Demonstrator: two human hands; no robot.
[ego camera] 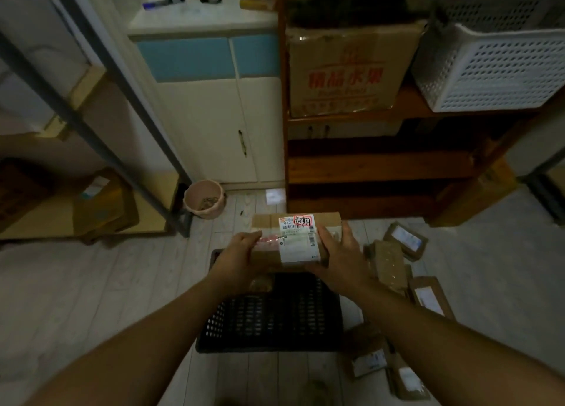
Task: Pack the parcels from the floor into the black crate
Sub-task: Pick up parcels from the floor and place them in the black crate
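Note:
I hold a brown cardboard parcel [298,237] with a white shipping label over the far end of the black crate [275,320]. My left hand [241,252] grips its left end and my right hand [339,252] grips its right end. The crate sits on the pale floor directly below my arms; its perforated inside is dark and a small brown parcel [260,283] shows near its far wall. Several more brown parcels [388,262] lie on the floor to the right of the crate, some with white labels [426,298].
A wooden shelf unit [379,161] stands ahead on the right, holding a large cardboard box [345,69] and a white basket [495,66]. A pink bucket [204,199] stands by the cream cabinet [214,124]. A metal rack [107,148] with boxes is at left.

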